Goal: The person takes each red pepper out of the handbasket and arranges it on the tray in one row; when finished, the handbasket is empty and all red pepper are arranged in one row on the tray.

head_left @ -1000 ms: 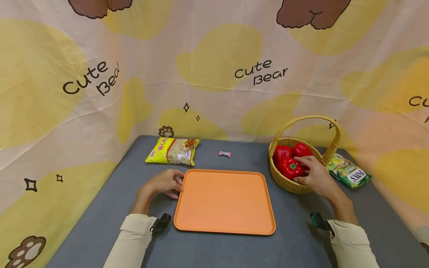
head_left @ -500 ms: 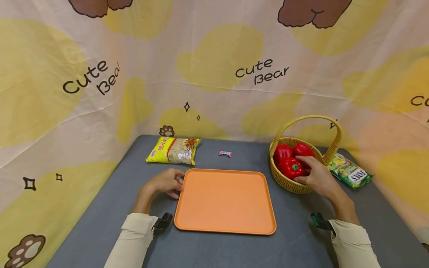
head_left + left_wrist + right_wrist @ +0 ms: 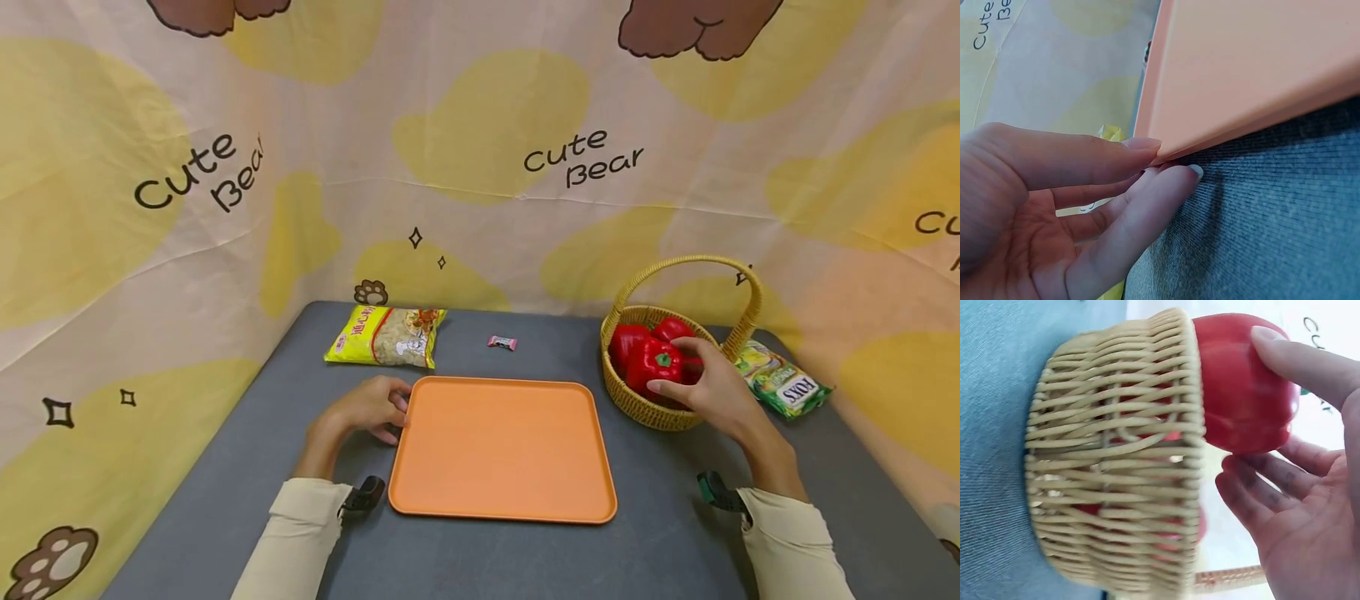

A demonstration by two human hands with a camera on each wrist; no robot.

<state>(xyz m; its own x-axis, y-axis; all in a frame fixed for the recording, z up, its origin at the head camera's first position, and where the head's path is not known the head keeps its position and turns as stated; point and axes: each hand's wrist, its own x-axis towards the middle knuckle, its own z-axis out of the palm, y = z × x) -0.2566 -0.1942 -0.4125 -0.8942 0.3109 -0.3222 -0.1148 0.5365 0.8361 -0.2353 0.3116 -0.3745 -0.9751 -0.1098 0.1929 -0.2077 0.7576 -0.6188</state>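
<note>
Fingers of the right hand (image 3: 716,385), spread to the fruit's width, hold a glossy red pepper (image 3: 1238,384) partly above the rim of the basket (image 3: 1116,537). If the pressure is too light, the smooth skin could slip and the pepper drop onto the other peppers (image 3: 626,344). The left hand (image 3: 369,407) pinches the orange tray (image 3: 502,450) at its edge; a careless pull could tilt it.

Yellow bag (image 3: 386,337) left of pink candy (image 3: 502,342); green packet (image 3: 780,380) farther right
</note>
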